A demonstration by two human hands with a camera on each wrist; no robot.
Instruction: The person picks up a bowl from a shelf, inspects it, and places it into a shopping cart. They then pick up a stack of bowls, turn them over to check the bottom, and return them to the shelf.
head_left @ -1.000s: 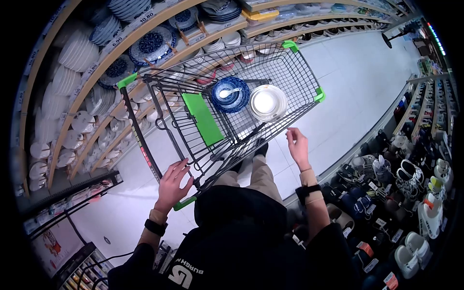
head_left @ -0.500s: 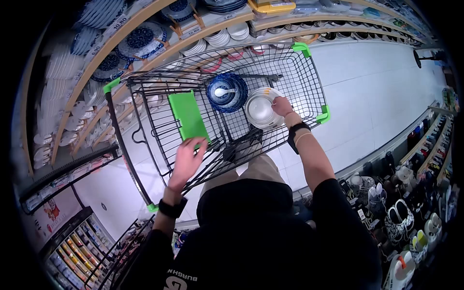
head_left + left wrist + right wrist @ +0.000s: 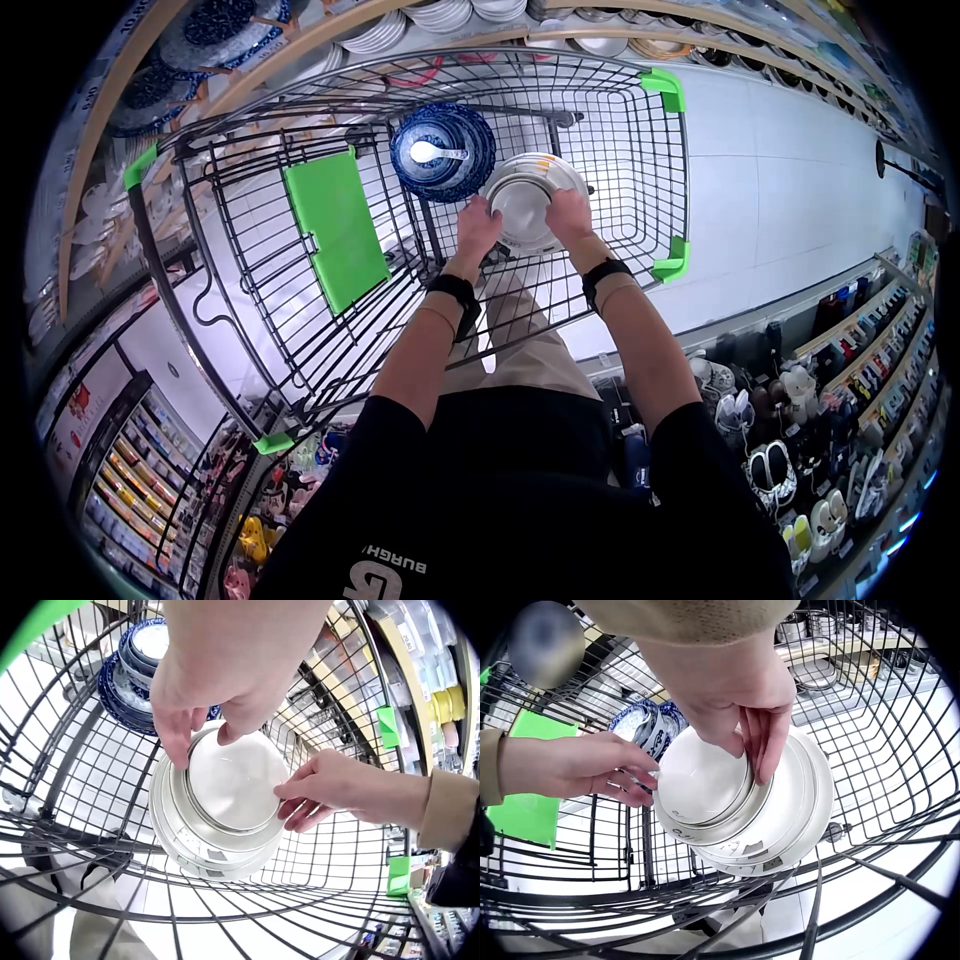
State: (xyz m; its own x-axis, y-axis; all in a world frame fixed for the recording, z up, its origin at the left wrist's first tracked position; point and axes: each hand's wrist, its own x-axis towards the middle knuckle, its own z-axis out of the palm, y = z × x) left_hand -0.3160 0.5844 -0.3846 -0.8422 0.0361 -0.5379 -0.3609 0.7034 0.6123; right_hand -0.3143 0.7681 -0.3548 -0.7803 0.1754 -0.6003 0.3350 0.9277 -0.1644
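White bowls and plates are stacked in the wire cart. Both hands are at the top white bowl (image 3: pixel 522 212) (image 3: pixel 232 784) (image 3: pixel 701 780). On its left side, the left hand (image 3: pixel 478 230) (image 3: pixel 592 765) holds the rim between thumb and fingers. Opposite, the right hand (image 3: pixel 570 215) (image 3: pixel 345 787) pinches the rim, thumb inside and fingers outside. Wider white plates (image 3: pixel 545 170) (image 3: pixel 806 802) lie beneath the bowls. Beside this stack stands a blue patterned stack of dishes (image 3: pixel 470 125) (image 3: pixel 120 697), with a white spoon (image 3: pixel 438 152) on top.
A green panel (image 3: pixel 335 235) sits toward the cart's handle end. Shelves of plates and bowls (image 3: pixel 375 35) run along the far side. Racks of shoes (image 3: pixel 770 470) stand at the lower right, and pale floor (image 3: pixel 760 200) extends beyond the cart.
The left hand has moved from the cart's handle end, past the green panel, to the white bowl. The right hand has reached in from outside the cart to the bowl's rim.
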